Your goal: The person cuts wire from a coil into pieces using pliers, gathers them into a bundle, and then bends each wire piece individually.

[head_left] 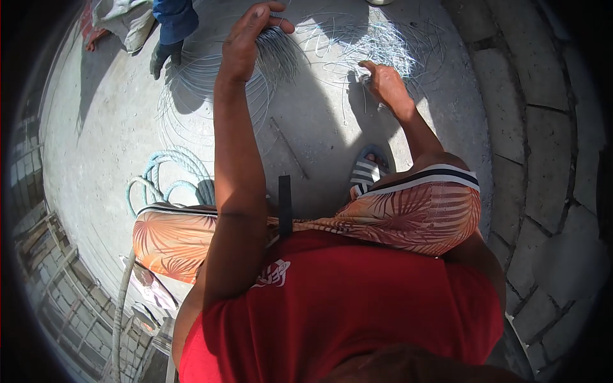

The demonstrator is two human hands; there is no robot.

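My left hand [244, 46] is raised at the top of the view, beside a bundle of thin metal wires [279, 54] that fan downward. Its fingers are apart and partly bent, and I see nothing clearly gripped in them. Lower right, my right hand [388, 86] has its fingers closed on thin wire near the fingertips, though the exact grip is partly hidden. Just beyond it lies a tangled heap of cut wire [386, 48]. Large loops of wire [182, 70] spread over the concrete to the left of my left forearm.
A co-worker's gloved hand [166, 59] in a blue sleeve reaches toward the loops. Pale blue rope [153, 175] lies coiled by my knee. A thin rod [290, 150] rests on the concrete floor [102, 166]. My sandalled foot [369, 169] is nearby; paving slabs [549, 140] lie right.
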